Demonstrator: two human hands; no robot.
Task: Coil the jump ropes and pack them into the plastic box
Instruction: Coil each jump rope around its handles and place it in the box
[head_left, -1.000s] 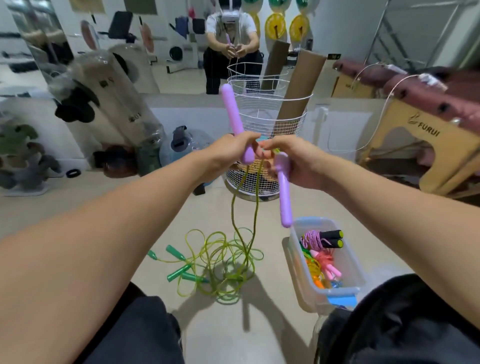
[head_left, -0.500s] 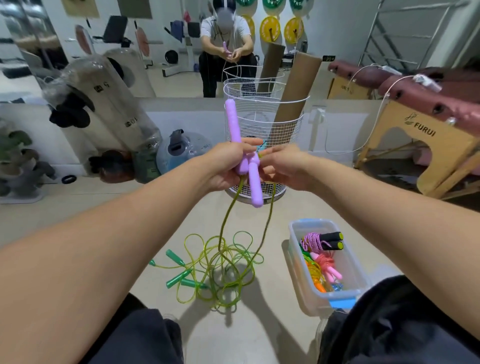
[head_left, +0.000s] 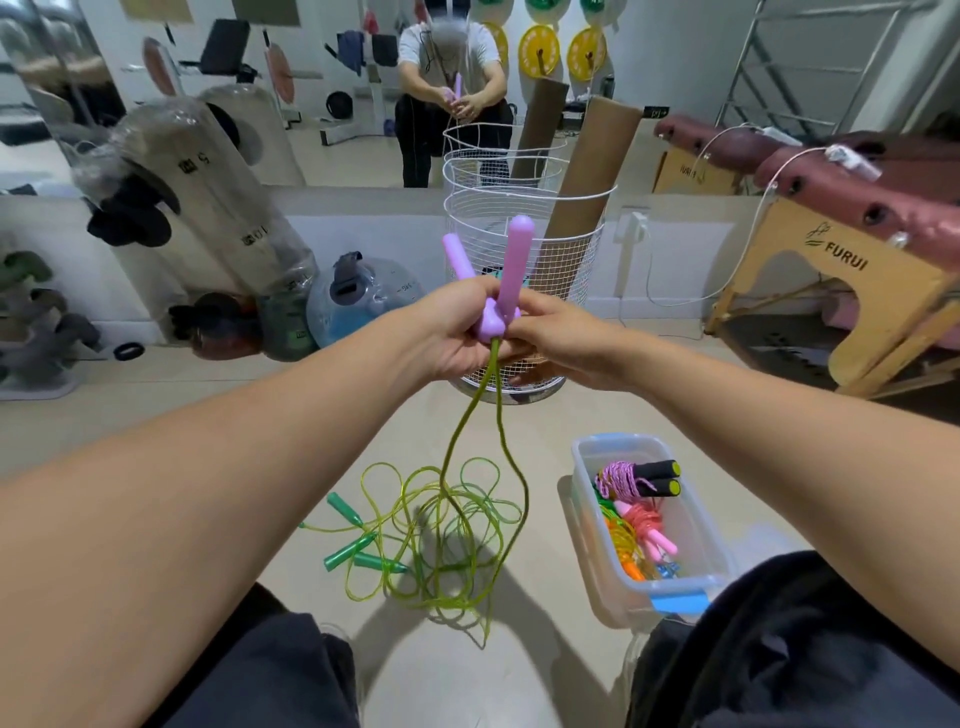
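Single head-worn view looks forward and down, close over outstretched arms.

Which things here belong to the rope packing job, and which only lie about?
Belong:
- purple handles, gripped by left hand and right hand
- green ropes on the floor
- plastic box

Lying about:
- wire basket
- cardboard tubes
- massage table

A pale floor (head_left: 156, 415) ran to a low white wall (head_left: 384, 234) under a wide mirror (head_left: 322, 93). A wire basket (head_left: 519, 249) stood centre; a maroon massage bench (head_left: 857, 197) stood right.
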